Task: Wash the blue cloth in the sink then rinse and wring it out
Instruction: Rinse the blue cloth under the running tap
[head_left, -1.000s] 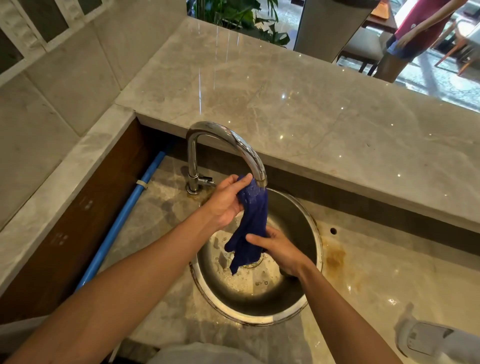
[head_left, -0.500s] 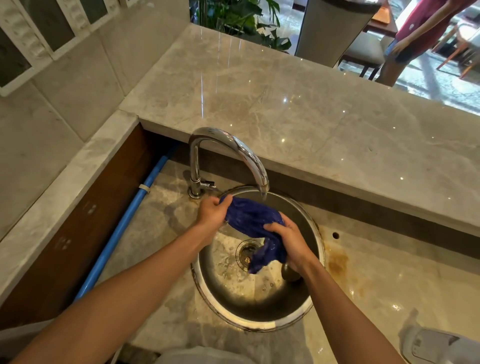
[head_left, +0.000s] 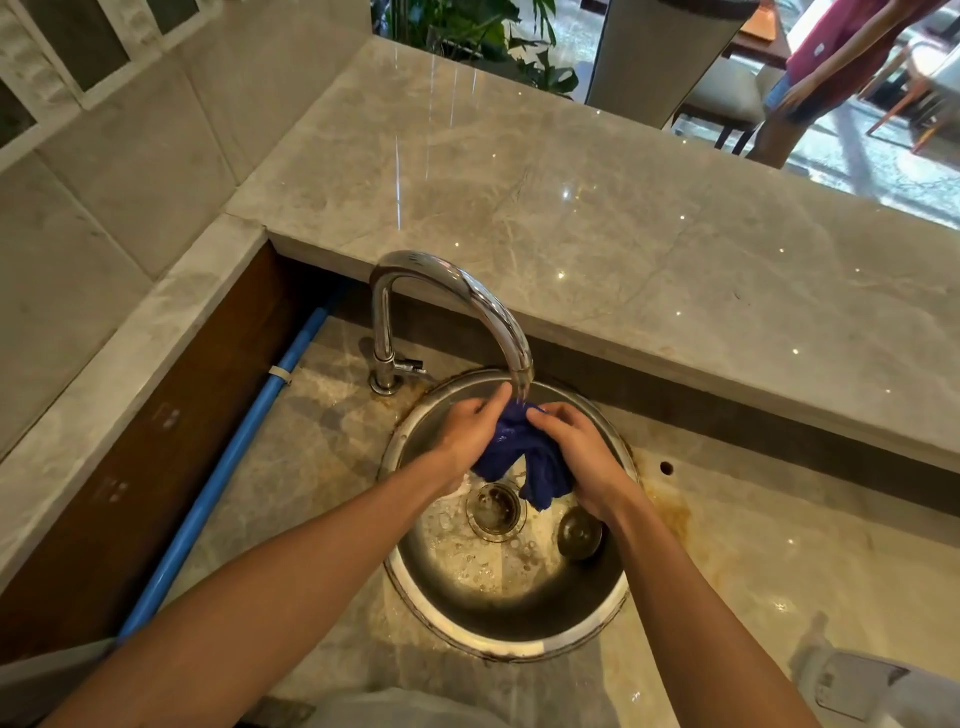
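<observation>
Head view. The cloth (head_left: 519, 457), which a second ago hung long from the left hand (head_left: 467, 436) at the spout and half a second ago was spread between both hands over the basin, is now bunched into a compact wad directly under the faucet (head_left: 467, 296) mouth, with both hands drawn close together on it; a thin stream appears to fall from the spout onto the top of the wad. This gathering suggests the work has passed from wetting and opening the cloth to rubbing or squeezing it under running water, so washing is likely under way, with rinsing and wringing not yet done. The left fingers (head_left: 491, 405) are curled and pressed against the cloth's left side, the thumb side uppermost. The right hand (head_left: 576, 447) closes over the right side, its fingers (head_left: 545, 413) bent and pinching the upper fold beside the stream; two loose ends hang below the hands, above the drain (head_left: 496, 512). The cloth is held clear of the sink (head_left: 519, 629) floor. A loose stopper (head_left: 580, 532) lies in the basin just right of the drain, beneath the right wrist. The stained tabletop (head_left: 753, 545) surrounds the sink.
</observation>
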